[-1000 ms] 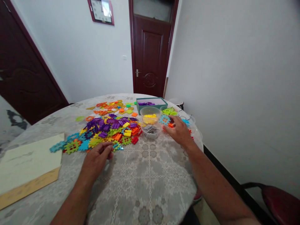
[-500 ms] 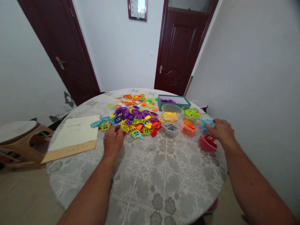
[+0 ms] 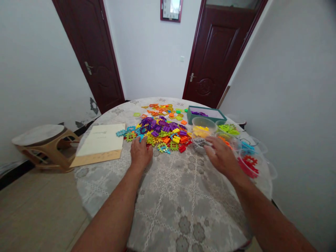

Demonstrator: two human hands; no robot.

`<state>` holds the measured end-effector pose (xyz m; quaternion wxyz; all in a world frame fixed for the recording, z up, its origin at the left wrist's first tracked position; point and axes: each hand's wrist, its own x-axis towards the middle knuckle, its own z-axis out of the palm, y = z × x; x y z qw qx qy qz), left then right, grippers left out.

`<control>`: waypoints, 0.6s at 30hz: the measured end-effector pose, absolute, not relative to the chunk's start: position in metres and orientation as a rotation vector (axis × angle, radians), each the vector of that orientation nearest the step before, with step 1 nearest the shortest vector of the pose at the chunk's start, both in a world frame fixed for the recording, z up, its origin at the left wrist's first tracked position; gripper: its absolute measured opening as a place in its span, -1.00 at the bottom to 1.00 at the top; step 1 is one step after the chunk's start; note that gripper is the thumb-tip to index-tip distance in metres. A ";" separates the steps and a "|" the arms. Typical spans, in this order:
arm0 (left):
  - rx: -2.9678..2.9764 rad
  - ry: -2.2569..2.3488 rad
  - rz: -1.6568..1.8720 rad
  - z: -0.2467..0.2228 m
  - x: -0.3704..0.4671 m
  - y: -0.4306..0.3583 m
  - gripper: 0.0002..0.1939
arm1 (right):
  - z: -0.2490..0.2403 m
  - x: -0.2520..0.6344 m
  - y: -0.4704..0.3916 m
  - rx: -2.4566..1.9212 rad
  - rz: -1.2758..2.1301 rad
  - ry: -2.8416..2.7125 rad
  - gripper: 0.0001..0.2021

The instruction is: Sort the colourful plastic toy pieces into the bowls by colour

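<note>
A mixed pile of plastic building pieces point(image 3: 164, 127), purple, yellow, orange, green, blue and red, lies on the table. My left hand point(image 3: 141, 153) rests at its near left edge, fingers apart and touching the pieces; a blue piece point(image 3: 143, 137) lies by the fingertips. My right hand point(image 3: 222, 154) hangs over the front tubs, its fingers stretched out and holding nothing that I can see. Its fingertips are beside the tub of grey pieces point(image 3: 200, 144). It partly hides the tub of orange pieces point(image 3: 226, 140).
Other clear tubs hold yellow pieces point(image 3: 201, 131), green pieces point(image 3: 229, 129), blue pieces point(image 3: 247, 148) and red pieces point(image 3: 248, 166). A green box point(image 3: 206, 119) with purple pieces stands behind them. Paper sheets point(image 3: 101, 140) lie at left. A stool point(image 3: 42, 147) stands beyond the patterned tablecloth point(image 3: 168, 189).
My right hand has moved left from the blue pieces' tub to above the grey and orange tubs. My left hand stays by the pile. The whole view has shifted right.
</note>
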<state>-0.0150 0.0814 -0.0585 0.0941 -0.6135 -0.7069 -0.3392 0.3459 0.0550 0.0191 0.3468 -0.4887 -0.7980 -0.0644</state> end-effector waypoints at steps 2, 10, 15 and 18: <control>-1.842 -2.105 -0.915 -0.059 -0.013 0.079 -0.47 | 0.006 0.300 0.055 -1.181 -0.090 -2.163 -0.58; -1.859 -2.135 -0.813 -0.048 -0.007 0.071 -0.74 | -0.019 0.210 0.134 -1.490 -0.233 -2.140 -0.38; -1.834 -2.135 -0.898 -0.046 -0.002 0.069 -0.66 | -0.010 0.186 0.170 -1.767 -0.175 -2.037 -0.39; -1.817 -2.108 -0.974 -0.048 0.001 0.069 -0.44 | -0.012 0.178 0.172 -1.923 -0.054 -1.976 -0.41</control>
